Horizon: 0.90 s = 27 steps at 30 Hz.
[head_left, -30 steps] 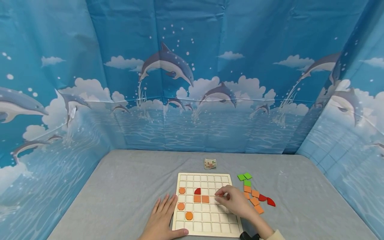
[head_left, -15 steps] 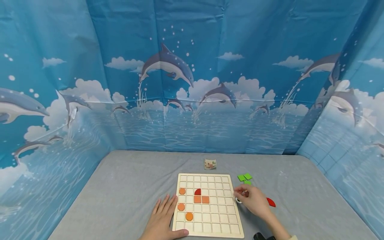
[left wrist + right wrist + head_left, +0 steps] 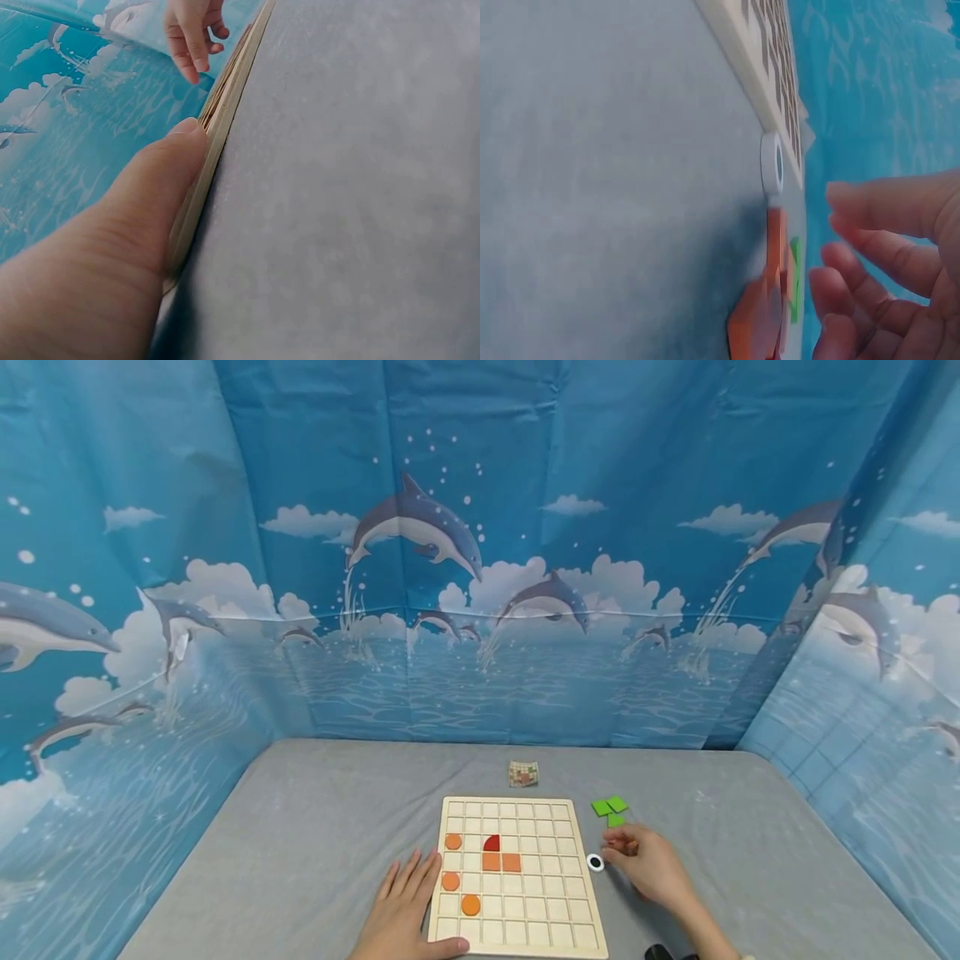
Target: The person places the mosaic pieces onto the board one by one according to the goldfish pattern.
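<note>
A pale wooden grid board (image 3: 525, 883) lies on the cloth. My left hand (image 3: 408, 902) rests flat with spread fingers along its left edge, the thumb at the near left corner; the left wrist view has this thumb (image 3: 161, 172) against the board's side. On the board are orange discs (image 3: 470, 905), orange squares (image 3: 512, 862) and a red quarter-circle (image 3: 492, 843). My right hand (image 3: 651, 867) hovers with loosely bent fingers over loose orange pieces (image 3: 757, 315), which it mostly hides in the head view. Its fingers look empty. A white disc with a black centre (image 3: 596, 862) lies beside the board's right edge.
Green squares (image 3: 609, 810) lie beyond the right hand. A small printed pattern card (image 3: 523, 773) sits behind the board. Grey cloth (image 3: 337, 802) covers the table, and a blue dolphin curtain (image 3: 480, 677) surrounds its back and sides.
My right hand has moved right, from over the board to the loose pieces. The white disc now shows at the board's right edge. My left hand has stayed in place.
</note>
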### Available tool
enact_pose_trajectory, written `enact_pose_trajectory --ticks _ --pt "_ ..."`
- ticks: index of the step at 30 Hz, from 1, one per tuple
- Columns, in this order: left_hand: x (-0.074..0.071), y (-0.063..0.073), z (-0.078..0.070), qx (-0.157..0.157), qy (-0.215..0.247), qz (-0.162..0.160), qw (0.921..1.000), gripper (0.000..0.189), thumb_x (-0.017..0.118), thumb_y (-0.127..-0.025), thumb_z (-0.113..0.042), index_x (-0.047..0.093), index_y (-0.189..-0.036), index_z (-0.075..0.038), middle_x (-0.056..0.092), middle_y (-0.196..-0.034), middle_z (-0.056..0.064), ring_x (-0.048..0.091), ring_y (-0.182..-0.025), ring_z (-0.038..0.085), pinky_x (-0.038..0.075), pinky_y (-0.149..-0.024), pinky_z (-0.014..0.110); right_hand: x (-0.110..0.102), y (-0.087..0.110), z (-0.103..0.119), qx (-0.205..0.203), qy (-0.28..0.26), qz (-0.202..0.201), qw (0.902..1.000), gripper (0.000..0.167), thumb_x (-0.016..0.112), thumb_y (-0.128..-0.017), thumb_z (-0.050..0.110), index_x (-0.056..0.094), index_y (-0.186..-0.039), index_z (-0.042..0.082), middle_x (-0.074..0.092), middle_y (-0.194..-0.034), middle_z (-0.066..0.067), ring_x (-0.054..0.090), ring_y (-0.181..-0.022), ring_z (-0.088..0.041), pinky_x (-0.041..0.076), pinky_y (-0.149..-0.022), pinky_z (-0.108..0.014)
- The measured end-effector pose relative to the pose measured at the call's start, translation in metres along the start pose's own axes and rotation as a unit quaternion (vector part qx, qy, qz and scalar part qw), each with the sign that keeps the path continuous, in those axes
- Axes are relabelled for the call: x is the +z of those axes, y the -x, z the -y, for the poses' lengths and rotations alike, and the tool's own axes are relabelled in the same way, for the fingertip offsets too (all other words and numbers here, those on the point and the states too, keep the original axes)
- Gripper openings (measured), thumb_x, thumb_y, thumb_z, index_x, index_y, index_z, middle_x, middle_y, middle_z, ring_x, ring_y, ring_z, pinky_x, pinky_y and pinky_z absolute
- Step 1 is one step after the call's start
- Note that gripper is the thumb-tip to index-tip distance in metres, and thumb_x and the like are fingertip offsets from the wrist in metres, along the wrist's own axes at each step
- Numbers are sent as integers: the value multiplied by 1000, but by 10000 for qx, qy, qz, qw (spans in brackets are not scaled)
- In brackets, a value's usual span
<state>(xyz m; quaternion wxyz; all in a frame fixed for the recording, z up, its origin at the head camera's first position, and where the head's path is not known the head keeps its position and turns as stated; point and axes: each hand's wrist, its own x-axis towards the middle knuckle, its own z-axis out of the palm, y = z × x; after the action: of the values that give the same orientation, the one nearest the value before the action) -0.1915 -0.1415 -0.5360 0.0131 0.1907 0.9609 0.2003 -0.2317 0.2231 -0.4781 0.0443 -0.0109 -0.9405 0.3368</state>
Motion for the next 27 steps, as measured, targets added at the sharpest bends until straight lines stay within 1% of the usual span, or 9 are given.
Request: enact_pose_trajectory --ticks 4,9,12,17,22,27 --pt "0 1 0 -23 -25 -15 10000 112 48 -71 -84 23 -152 -9 28 -152 9 17 -141 31 9 -111 53 -1 -2 -4 36 305 -7 9995 20 78 -79 17 72 -95 7 61 -84 0 58 -73 -15 48 -61 -35" --pt "0 1 -1 -27 -53 -42 10000 113 48 -71 -84 23 -152 -9 28 -152 9 16 -141 30 9 -111 52 -1 -4 -7 48 643 121 9978 18 77 -79 15 71 -93 6 55 -80 -1 52 -70 -16 45 -59 -35" --pt "0 1 -1 -18 -75 -45 10000 113 47 -71 -84 23 -152 -9 28 -152 8 16 -141 29 9 -111 52 1 -5 -10 102 708 198 9972 17 77 -79 15 71 -92 7 54 -78 -1 49 -69 -16 43 -58 -34" --pt "-1 1 -1 -18 -58 -15 10000 113 47 -71 -84 23 -152 -9 29 -152 8 16 -141 29 8 -111 52 2 -6 -12 242 770 321 9962 20 77 -78 14 71 -95 6 55 -80 -1 51 -71 -17 46 -62 -37" --pt "0 0 -1 -26 -56 -3 10000 113 47 -71 -84 23 -152 -10 28 -153 8 15 -141 29 8 -111 52 0 -7 -12 183 808 455 9955 22 78 -77 14 70 -96 6 57 -83 -1 53 -74 -17 47 -64 -39" --pt "1 0 1 -21 -92 -33 9999 114 46 -70 -85 23 -152 -10 28 -153 8 15 -141 29 8 -112 51 -3 -6 -12 101 965 554 9937 21 79 -76 16 70 -95 11 56 -81 0 51 -72 -16 45 -61 -37"
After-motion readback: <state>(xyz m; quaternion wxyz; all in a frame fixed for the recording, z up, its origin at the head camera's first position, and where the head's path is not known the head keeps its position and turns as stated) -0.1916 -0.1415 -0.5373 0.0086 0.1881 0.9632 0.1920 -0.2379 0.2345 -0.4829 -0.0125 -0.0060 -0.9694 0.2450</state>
